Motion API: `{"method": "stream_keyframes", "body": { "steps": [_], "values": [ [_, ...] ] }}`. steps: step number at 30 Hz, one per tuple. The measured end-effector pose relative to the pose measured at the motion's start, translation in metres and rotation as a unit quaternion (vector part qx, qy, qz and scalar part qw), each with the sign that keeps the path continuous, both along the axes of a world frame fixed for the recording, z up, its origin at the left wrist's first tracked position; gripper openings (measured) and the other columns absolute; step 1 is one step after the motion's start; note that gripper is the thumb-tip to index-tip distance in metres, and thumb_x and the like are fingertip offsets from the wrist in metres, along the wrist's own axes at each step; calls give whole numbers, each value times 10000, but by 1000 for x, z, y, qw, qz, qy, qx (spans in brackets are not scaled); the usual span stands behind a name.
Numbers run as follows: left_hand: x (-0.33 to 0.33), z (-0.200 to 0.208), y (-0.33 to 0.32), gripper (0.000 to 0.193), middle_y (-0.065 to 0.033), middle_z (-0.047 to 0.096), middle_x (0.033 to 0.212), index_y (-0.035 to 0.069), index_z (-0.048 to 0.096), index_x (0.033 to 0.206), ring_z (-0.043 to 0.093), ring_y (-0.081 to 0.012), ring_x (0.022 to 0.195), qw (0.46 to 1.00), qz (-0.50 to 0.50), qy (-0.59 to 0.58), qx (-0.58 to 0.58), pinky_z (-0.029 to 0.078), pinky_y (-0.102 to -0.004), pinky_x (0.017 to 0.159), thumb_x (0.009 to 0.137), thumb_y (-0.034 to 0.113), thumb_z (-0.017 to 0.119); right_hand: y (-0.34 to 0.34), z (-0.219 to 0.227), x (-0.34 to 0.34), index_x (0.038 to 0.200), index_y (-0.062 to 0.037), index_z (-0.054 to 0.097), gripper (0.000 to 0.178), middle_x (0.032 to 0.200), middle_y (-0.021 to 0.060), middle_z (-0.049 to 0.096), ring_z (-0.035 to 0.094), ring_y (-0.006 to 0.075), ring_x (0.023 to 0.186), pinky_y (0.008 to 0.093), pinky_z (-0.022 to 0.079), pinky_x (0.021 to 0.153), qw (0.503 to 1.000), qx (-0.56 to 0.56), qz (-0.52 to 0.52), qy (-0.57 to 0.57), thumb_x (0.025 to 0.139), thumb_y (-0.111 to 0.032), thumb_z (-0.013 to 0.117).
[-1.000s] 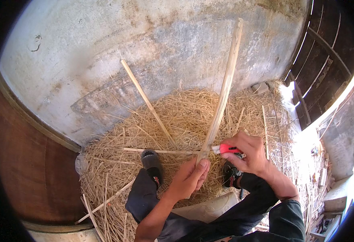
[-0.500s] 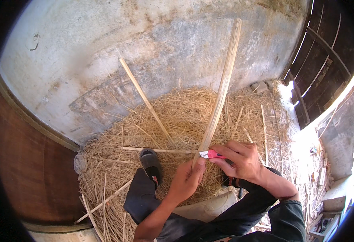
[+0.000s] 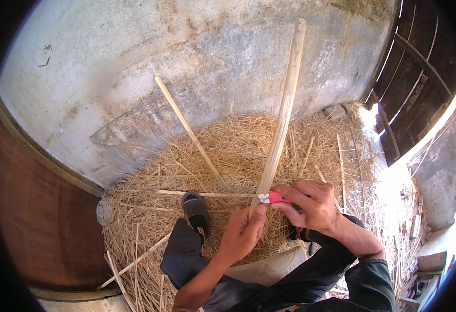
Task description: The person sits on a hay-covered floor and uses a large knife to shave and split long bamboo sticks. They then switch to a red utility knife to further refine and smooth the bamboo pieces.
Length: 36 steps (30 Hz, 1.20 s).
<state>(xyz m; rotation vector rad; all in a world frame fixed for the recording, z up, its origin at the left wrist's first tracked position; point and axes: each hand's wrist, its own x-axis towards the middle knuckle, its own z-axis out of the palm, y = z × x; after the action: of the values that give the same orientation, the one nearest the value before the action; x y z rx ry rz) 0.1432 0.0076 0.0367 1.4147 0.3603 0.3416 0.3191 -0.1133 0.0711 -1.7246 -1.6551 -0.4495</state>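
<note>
A long, pale wooden strip (image 3: pixel 284 112) rises from my left hand (image 3: pixel 242 234) toward the wall. The fingers of that hand are closed round its lower end, with the thumb laid along it. My right hand (image 3: pixel 312 204) grips a small knife (image 3: pixel 276 197) by its red handle. The short silvery blade rests across the strip, just above my left thumb. Both hands are close together over my lap. Behind the strip, a thinner stick (image 3: pixel 207 194) lies crosswise, its right end hidden by the strip and blade.
Straw-like shavings (image 3: pixel 233 140) cover the floor up to a stained wall (image 3: pixel 196 57). Another stick (image 3: pixel 186 127) slants up to the left above them. My shoe (image 3: pixel 195 212) stands on the shavings. A brown panel (image 3: pixel 41 213) is at left, dark boards (image 3: pixel 412 67) at right.
The upper end of the strip has tipped slightly to the left. Both hands keep nearly the same place, with the blade still on the strip.
</note>
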Motion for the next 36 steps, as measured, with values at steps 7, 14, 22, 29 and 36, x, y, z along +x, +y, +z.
{"method": "stream_keyframes", "body": {
  "steps": [7, 14, 22, 29, 36],
  "values": [
    [-2, 3, -1, 480, 54, 393, 563, 126, 428, 777, 369, -41, 425, 1000, 3, -2, -6, 290, -254, 388, 1136, 443, 453, 2, 1, 2, 1075, -133, 796, 295, 697, -15, 601, 620, 157, 540, 307, 505, 481, 1000, 15, 0, -1, 830, -285, 857],
    [-4, 1, 0, 481, 53, 393, 566, 120, 426, 777, 377, -40, 430, 1000, -1, -6, 1, 299, -252, 390, 1137, 439, 452, 3, 5, 3, 1068, -131, 799, 293, 691, -18, 591, 613, 153, 534, 305, 498, 474, 1000, 14, -6, -9, 822, -279, 860],
    [-10, -9, -6, 500, 54, 418, 568, 121, 455, 749, 372, -42, 448, 998, -19, 29, 46, 296, -261, 420, 1137, 437, 456, 2, 16, 27, 1012, -70, 805, 217, 782, 71, 716, 672, 175, 605, 324, 512, 519, 991, 53, -103, 66, 871, -231, 840],
    [-12, -18, -10, 523, 53, 412, 565, 114, 465, 737, 366, -44, 461, 997, -51, 60, 23, 294, -281, 434, 1136, 451, 453, 0, 27, 71, 1022, -6, 785, 209, 829, 128, 741, 696, 188, 670, 301, 513, 573, 969, 84, -201, 114, 898, -169, 828],
    [-12, -13, -2, 504, 41, 440, 597, 87, 503, 816, 425, -47, 469, 990, -87, 101, -51, 373, -277, 439, 1138, 467, 428, 3, 20, 78, 1054, -5, 768, 252, 836, 110, 723, 662, 159, 676, 301, 508, 604, 970, 80, -168, 158, 881, -172, 844]
  ]
}}
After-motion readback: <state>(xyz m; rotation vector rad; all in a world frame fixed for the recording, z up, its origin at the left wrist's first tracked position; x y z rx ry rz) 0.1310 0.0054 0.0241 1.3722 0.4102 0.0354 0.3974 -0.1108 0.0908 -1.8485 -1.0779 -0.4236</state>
